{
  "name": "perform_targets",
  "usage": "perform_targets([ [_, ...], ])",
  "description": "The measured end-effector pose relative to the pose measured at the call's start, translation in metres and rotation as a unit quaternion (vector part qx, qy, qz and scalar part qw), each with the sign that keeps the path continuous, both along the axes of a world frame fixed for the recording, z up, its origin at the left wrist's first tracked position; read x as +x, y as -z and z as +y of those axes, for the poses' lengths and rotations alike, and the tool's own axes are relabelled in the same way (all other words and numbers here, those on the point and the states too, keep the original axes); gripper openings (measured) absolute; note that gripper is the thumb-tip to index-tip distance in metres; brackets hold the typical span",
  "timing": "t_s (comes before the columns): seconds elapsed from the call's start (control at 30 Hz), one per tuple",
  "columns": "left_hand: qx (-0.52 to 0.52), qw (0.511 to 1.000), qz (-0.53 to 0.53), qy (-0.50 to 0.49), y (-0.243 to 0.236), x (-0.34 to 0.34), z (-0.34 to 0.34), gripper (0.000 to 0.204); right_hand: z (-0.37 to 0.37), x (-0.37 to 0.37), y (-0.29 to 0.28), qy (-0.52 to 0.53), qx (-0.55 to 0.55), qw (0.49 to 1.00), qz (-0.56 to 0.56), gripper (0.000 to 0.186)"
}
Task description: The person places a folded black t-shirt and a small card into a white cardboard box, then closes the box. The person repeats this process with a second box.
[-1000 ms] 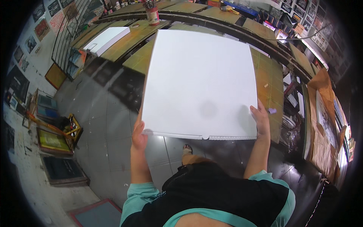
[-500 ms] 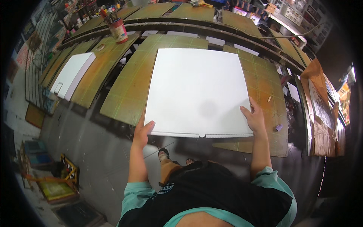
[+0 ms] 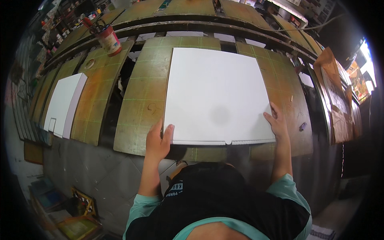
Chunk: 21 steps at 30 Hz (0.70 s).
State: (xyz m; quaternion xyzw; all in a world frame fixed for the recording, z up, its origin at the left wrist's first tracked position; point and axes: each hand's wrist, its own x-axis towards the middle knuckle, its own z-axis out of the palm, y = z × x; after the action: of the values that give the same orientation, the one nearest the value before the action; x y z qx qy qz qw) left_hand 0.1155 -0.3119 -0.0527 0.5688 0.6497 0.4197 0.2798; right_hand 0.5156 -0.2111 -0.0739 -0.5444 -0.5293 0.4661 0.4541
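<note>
Between my two hands is a large flat white cardboard box [image 3: 218,96], held level over the worktable boards. A small notch shows in its near edge. My left hand [image 3: 160,138] grips its near left corner, thumb on top and fingers at the side and beneath. At the near right side my right hand [image 3: 276,122] clasps the box the same way, thumb on the upper face. The undersides of both grips are hidden. Off to the left, a similar white box [image 3: 66,104] rests on another board.
A red and white can [image 3: 109,40] with tools stands beyond the left box, near a tape roll [image 3: 90,63]. A small purple object [image 3: 303,126] lies on the right board [image 3: 294,88]. Brown paper [image 3: 340,108] hangs at the far right. Screen frames [image 3: 78,228] lean at lower left.
I have come closer to the table, and the view has shifted with me. The held box has stayed between both hands, now further over the boards.
</note>
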Motion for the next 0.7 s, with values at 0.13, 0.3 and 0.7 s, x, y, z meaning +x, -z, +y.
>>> perform_targets([
  [0.13, -0.005, 0.999, -0.032, -0.034, 0.006, -0.006, 0.015, 0.042, -0.002, -0.011, -0.012, 0.039, -0.014, 0.999, -0.001, 0.059],
  [0.3, 0.058, 0.937, -0.34, 0.058, -0.05, -0.061, 0.016, 0.054, 0.001, 0.029, -0.11, 0.08, 0.144, 0.97, -0.177, 0.044],
  [0.7, 0.282, 0.932, 0.183, 0.131, -0.25, 0.026, 0.101, 0.046, -0.058, 0.075, -0.212, 0.04, 0.254, 0.866, -0.429, 0.035],
])
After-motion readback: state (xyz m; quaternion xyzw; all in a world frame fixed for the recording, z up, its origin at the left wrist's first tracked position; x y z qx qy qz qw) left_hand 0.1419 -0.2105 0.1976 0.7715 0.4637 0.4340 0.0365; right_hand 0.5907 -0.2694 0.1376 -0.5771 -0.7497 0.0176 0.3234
